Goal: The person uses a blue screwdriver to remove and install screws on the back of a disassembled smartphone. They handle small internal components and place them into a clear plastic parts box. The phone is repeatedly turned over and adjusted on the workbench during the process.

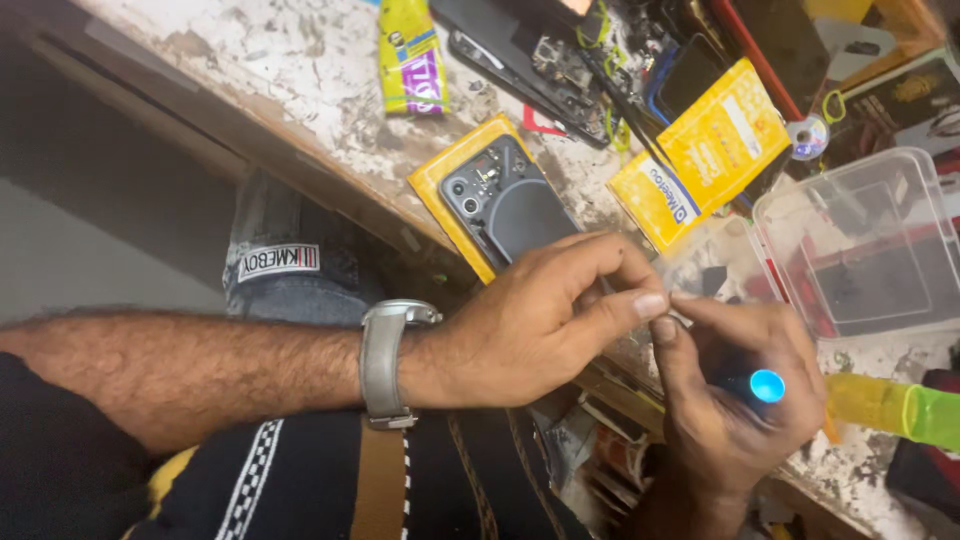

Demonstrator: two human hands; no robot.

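A worn, paint-flecked wooden workbench fills the upper half of the view, running from nine o'clock up toward three o'clock. At three o'clock sits a clear plastic box, and at twelve o'clock a clutter of opened phone parts. Near the centre, a dark phone with its back cover off lies on a yellow packet, its long axis running from eleven o'clock to five o'clock; a second yellow packet lies at one o'clock. The person's left hand, with a grey wristwatch on the forearm, reaches in from nine o'clock, thumb and forefinger pinched narrow at the tips. The right hand, at five o'clock, is closed around a tool with a bright blue round end, and its forefinger meets the left fingertips. Between the two pinches sits a tiny part, too small to identify, touching both hands, just at four o'clock from the phone. A yellow-green bottle lies at four o'clock.
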